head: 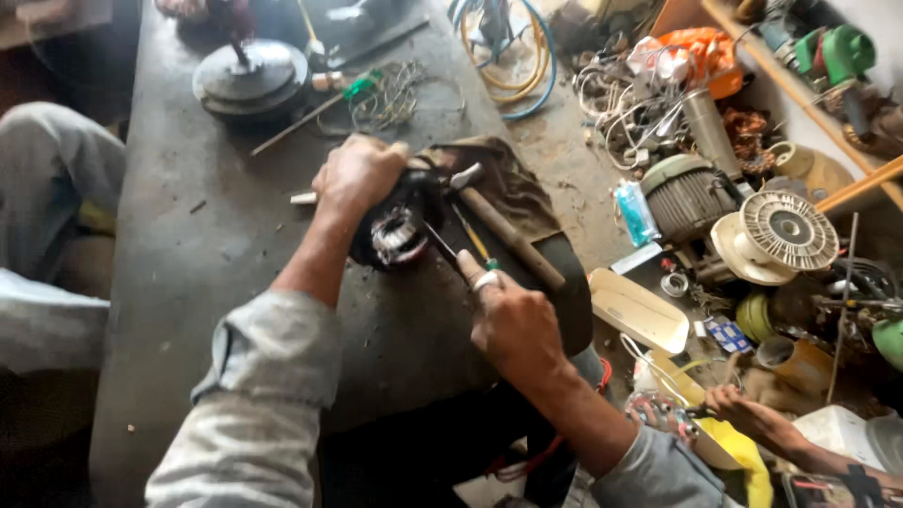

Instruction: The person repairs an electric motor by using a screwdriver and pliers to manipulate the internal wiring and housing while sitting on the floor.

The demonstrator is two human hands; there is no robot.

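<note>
We see the motor stator (395, 230), black with copper windings at its core, lying near the middle of the dark workbench (188, 273). The left hand (357, 174) is clamped over the stator's top and far side. The right hand (513, 320), just nearer than the stator, pinches a thin screwdriver (442, 246) whose tip reaches into the windings. A wooden-handled hammer (503, 230) lies right beside the stator on a brown cloth (513, 183). Beyond the stator sit a round metal cover (249, 80) and a tangle of wire (386, 94). To the stator's right, off the bench, we note a cream fan-motor disc (785, 230) among scattered parts.
</note>
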